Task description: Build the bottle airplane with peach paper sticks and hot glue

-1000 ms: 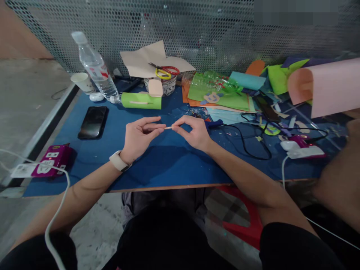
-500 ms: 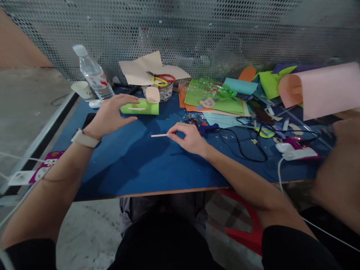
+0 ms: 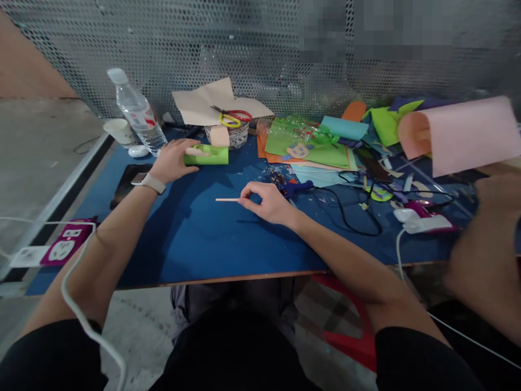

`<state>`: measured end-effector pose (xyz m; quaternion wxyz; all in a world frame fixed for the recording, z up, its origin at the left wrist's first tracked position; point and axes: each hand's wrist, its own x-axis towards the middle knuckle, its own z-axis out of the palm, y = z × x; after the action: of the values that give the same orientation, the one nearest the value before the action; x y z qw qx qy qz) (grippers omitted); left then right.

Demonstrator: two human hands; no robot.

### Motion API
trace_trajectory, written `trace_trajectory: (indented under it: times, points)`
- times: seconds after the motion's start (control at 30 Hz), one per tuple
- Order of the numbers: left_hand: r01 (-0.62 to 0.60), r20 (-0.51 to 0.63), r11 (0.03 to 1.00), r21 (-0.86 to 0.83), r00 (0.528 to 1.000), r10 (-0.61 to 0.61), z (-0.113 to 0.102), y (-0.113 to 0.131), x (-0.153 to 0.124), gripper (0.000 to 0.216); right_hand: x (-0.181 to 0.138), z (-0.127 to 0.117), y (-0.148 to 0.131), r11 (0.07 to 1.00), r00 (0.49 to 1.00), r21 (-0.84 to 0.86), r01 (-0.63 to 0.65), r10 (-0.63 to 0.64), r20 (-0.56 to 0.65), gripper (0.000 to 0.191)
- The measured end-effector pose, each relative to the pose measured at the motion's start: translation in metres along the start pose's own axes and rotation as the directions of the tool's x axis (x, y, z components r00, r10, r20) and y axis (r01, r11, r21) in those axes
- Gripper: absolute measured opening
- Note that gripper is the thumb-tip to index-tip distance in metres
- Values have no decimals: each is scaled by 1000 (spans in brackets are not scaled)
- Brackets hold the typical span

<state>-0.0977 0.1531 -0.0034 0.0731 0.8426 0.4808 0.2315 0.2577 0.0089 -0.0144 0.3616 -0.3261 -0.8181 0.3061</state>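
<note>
My left hand (image 3: 174, 159) is wrapped round the left end of a green paper-covered bottle (image 3: 208, 155) that lies on its side on the blue table (image 3: 195, 233). A pale paper piece sticks up at the bottle's far end. My right hand (image 3: 266, 202) rests on the table at the middle and pinches a thin pale stick (image 3: 227, 200), which points left, just above the surface.
A water bottle (image 3: 136, 111), paper cup (image 3: 118, 131) and phone (image 3: 124, 182) sit at the left. Scissors (image 3: 232, 116) lie on a bowl at the back. Coloured paper sheets (image 3: 325, 144), cables and a glue gun (image 3: 421, 217) crowd the right. Another person's arm (image 3: 484, 260) is at the right edge.
My left hand let go of the stick, reached left and back, and closed on the green bottle. My right hand kept the stick and lowered toward the table.
</note>
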Motion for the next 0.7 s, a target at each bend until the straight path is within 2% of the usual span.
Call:
trace_trajectory:
  times: [0.13, 0.2, 0.27, 0.33, 0.4, 0.47, 0.57, 0.63, 0.7]
  points:
    - [50, -60, 999, -19, 997, -51, 0, 5, 2, 76, -1, -1, -1, 1000, 1000, -7, 6, -6, 16, 27]
    - [56, -94, 992, -111, 993, -67, -5, 13, -2, 80, -1, -2, -3, 1000, 999, -17, 15, -14, 47, 26]
    - [69, -105, 954, -291, 989, -103, -13, 26, -10, 88, -1, -2, -4, 999, 996, -36, 13, -10, 91, 23]
    - [71, -55, 846, -529, 992, -117, -21, 41, -22, 92, -1, -3, -3, 998, 991, -69, 11, -1, 136, 20]
    - [80, -7, 671, -737, 992, -126, -24, 56, -35, 91, -1, -2, 0, 993, 982, -113, 33, -11, 187, 17]
    - [87, -11, 495, -865, 981, -193, -21, 68, -47, 88, 0, 1, 6, 985, 970, -155, 72, -32, 242, 14]
    - [151, 57, 291, -945, 950, -308, -11, 80, -57, 79, 2, 5, 10, 970, 957, -219, 104, -38, 287, 12]
    - [191, 113, 216, -957, 938, -327, -3, 84, -60, 79, 4, 2, 8, 956, 962, -274, 109, -31, 273, 15]
    - [209, 145, 164, -964, 931, -336, 4, 86, -63, 78, 5, -12, 2, 928, 970, -353, 116, -30, 240, 24]
